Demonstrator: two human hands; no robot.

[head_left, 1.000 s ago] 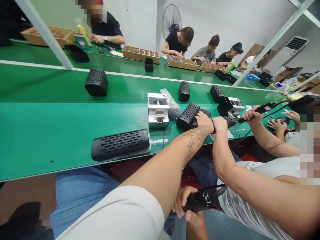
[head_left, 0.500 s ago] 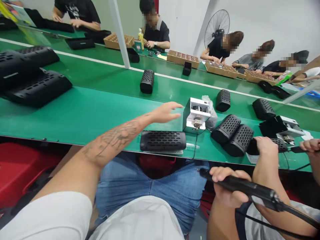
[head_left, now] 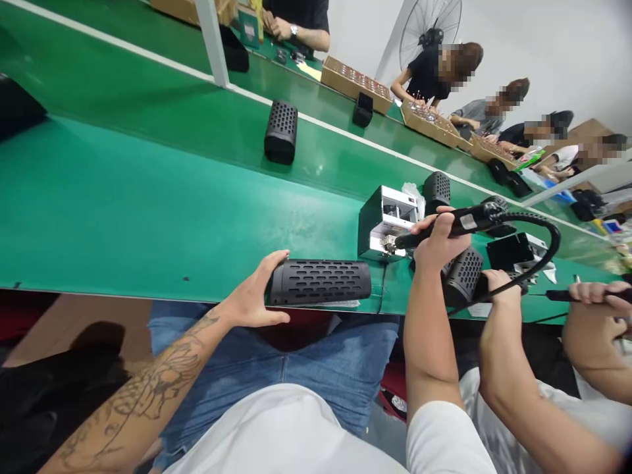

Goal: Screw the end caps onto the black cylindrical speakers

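My right hand (head_left: 441,245) is closed around a black electric screwdriver (head_left: 471,220). Its tip points left and meets the metal outlet at the front of a small white-and-black screw feeder (head_left: 371,227); whether a screw is on the tip is too small to tell. A long black perforated speaker housing (head_left: 320,280) lies lengthwise near the bench edge, with clear plastic showing under it. Around its left end my left hand (head_left: 251,296) is spread, thumb and fingers apart; firm contact cannot be made out.
More black housings stand on the green bench (head_left: 148,217), including one farther back (head_left: 281,131) and one behind my right wrist (head_left: 464,273). At right, a co-worker's hands (head_left: 498,283) work close to my arm. A white post (head_left: 212,43) rises at the back.
My right hand has lifted the screwdriver from above my lap to the screw feeder. My left hand has come back from beside the feeder to the housing's left end. The view has shifted.
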